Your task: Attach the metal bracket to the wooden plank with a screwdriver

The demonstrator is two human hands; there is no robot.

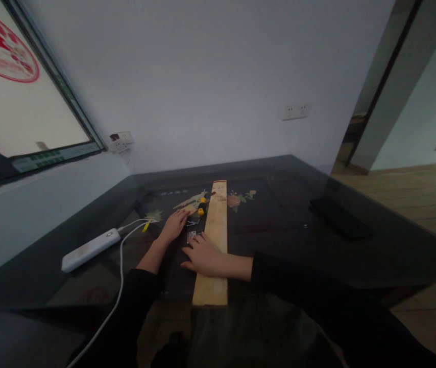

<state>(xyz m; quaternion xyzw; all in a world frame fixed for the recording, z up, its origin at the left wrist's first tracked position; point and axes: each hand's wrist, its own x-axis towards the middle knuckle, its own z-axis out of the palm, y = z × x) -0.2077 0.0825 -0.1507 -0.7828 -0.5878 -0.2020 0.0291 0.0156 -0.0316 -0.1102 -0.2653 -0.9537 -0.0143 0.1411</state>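
Note:
A long wooden board [217, 225] lies lengthwise on the dark table, its near end reaching the front edge. Across the board rests my right hand [204, 257], fingers spread toward a small metal hinge [191, 235]. The fingertips are beside the hinge; whether they touch it I cannot tell. My left hand [174, 226] lies low on the table to the left, fingers stretched forward, with no object visible in it. Several screws [192, 223] are scattered between this hand and the board. A yellow and black screwdriver [201, 206] lies just beyond them, close to the board's left side.
The dark table [264, 214] has a printed flower pattern and meets the wall. On the left lies a white power strip [90, 250] with a white cable [121, 266] trailing to the front. A flat black object [338, 219] lies at the right.

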